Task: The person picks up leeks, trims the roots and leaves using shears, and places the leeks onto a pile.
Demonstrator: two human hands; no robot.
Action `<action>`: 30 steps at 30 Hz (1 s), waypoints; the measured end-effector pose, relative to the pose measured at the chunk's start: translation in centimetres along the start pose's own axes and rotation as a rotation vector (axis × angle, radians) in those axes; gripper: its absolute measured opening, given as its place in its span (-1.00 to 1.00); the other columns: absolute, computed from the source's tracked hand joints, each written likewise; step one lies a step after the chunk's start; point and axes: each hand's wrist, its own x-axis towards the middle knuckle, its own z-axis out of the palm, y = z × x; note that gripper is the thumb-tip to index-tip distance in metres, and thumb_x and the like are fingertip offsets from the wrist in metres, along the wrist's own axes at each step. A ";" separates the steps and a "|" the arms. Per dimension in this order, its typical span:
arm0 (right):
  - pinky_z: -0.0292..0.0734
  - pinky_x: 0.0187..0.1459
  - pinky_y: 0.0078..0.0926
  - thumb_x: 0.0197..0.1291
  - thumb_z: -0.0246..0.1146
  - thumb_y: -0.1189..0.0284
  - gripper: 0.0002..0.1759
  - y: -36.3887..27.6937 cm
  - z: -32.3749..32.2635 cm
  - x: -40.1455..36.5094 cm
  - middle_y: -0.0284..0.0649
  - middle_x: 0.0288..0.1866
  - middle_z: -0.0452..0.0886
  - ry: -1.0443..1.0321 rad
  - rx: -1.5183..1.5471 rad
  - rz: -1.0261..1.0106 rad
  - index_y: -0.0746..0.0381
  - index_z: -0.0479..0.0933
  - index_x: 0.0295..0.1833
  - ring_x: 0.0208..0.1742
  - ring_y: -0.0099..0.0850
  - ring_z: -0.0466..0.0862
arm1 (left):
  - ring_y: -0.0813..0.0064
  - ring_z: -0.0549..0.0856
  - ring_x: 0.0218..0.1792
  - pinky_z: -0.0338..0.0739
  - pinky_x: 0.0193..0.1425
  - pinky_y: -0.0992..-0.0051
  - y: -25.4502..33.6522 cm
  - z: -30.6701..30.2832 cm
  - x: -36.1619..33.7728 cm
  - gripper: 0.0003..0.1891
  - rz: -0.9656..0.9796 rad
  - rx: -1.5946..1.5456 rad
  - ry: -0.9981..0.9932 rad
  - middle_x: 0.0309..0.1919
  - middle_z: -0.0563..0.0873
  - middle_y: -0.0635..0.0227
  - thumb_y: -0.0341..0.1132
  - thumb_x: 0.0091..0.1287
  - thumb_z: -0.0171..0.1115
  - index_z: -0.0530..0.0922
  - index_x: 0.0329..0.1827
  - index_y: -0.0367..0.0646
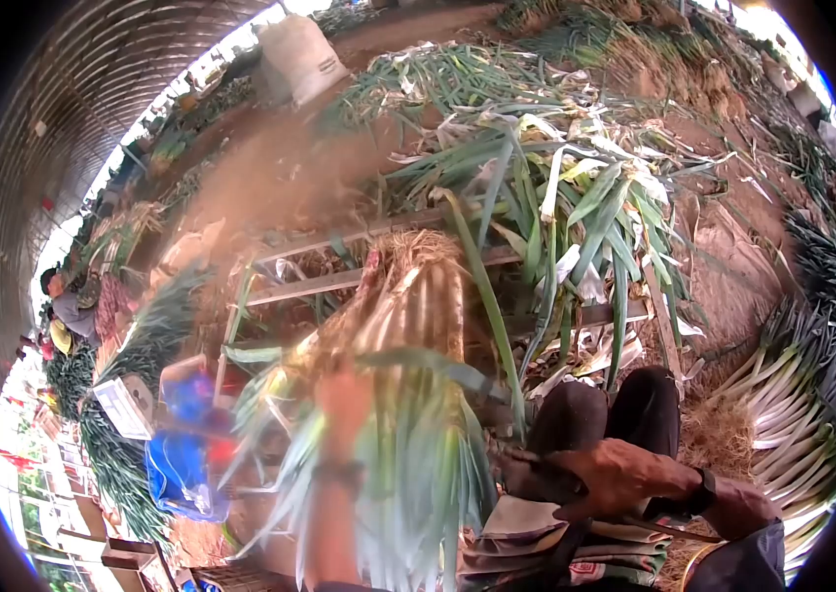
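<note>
Holding up a white-and-green leek bundle (408, 326), left hand (344, 395) clamped round it, right hand (625, 479) on knee (635, 405), grip unclear; next probably needs steadying.

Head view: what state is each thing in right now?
leek bundle: held roots up, leaves hanging down, motion-blurred
left hand: closed around the leek bundle
right hand: resting on the lap, grip unclear
loose leeks: heaped untidily over the wooden frame
trimmed leeks: lying stacked side by side on the ground
white sack: standing, filled
</note>
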 end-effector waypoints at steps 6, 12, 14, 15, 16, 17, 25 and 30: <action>0.62 -0.19 -0.13 0.05 0.46 0.02 -0.21 -1.8 -0.9 0.6 0.10 -0.30 0.70 -0.032 -0.137 0.080 0.36 0.45 0.23 -0.19 0.05 0.72 | -0.08 0.66 0.13 0.65 0.14 0.10 3.3 5.4 -5.6 -0.41 0.251 0.029 0.152 0.24 0.59 -0.05 -0.27 0.27 0.34 0.43 0.37 -0.21; 0.62 -0.18 -0.13 0.04 0.47 0.01 -0.17 -1.6 0.0 1.2 0.09 -0.29 0.70 0.024 -0.135 0.094 0.40 0.44 0.24 -0.18 0.05 0.72 | 0.05 0.76 -0.07 0.73 -0.29 0.32 6.5 9.2 -3.3 -0.30 0.398 0.077 0.255 0.42 0.41 -0.03 -0.39 0.23 0.29 0.31 0.48 -0.16; 0.62 -0.16 -0.12 0.04 0.47 -0.01 -0.14 -1.8 -0.1 1.0 0.10 -0.27 0.70 0.024 -0.099 0.103 0.41 0.43 0.27 -0.17 0.05 0.72 | 0.09 0.78 -0.19 0.72 -0.33 0.28 7.6 8.8 -2.4 -0.30 0.408 0.163 0.154 0.43 0.39 -0.02 -0.42 0.24 0.26 0.29 0.50 -0.15; 0.61 -0.15 -0.12 0.04 0.46 -0.02 -0.12 -1.9 -0.2 1.0 0.10 -0.26 0.70 0.021 -0.097 0.102 0.41 0.42 0.28 -0.16 0.05 0.72 | 0.12 0.78 -0.27 0.70 -0.37 0.26 7.7 8.9 -1.5 -0.38 0.420 0.219 0.147 0.34 0.46 0.01 -0.41 0.24 0.25 0.36 0.42 -0.14; 0.61 -0.13 -0.11 0.05 0.46 -0.03 -0.11 -1.9 -0.2 1.0 0.10 -0.25 0.70 0.016 -0.094 0.097 0.42 0.42 0.30 -0.15 0.05 0.72 | 0.14 0.77 -0.35 0.68 -0.42 0.24 7.9 9.1 -0.7 -0.46 0.433 0.275 0.141 0.24 0.53 0.04 -0.41 0.24 0.23 0.43 0.34 -0.13; 0.61 -0.12 -0.11 0.05 0.46 -0.04 -0.09 -1.9 -0.1 1.0 0.11 -0.24 0.71 0.012 -0.090 0.091 0.42 0.41 0.32 -0.14 0.05 0.72 | 0.17 0.77 -0.43 0.65 -0.46 0.22 7.9 9.5 0.1 -0.54 0.446 0.330 0.135 0.15 0.60 0.07 -0.41 0.24 0.22 0.50 0.26 -0.11; 0.61 -0.18 -0.11 0.07 0.45 -0.03 -0.13 -1.7 -0.1 1.1 0.05 -0.37 0.69 0.055 -0.058 0.089 0.43 0.43 0.28 -0.23 0.04 0.73 | 0.29 0.75 -0.46 0.64 -0.49 0.36 0.4 -1.8 7.5 -0.72 -0.296 -0.694 0.407 -0.29 0.70 0.24 -0.32 0.41 0.17 0.52 0.08 -0.30; 0.59 -0.27 -0.11 0.06 0.47 -0.01 -0.20 -1.0 0.2 1.3 0.02 -0.43 0.68 0.073 -0.068 0.050 0.43 0.47 0.18 -0.31 0.02 0.73 | 0.27 0.73 -0.22 0.68 -0.18 0.31 -2.6 -3.3 1.3 -0.55 -0.537 -1.008 0.625 -0.03 0.70 0.09 -0.25 0.40 0.19 0.44 0.28 -0.27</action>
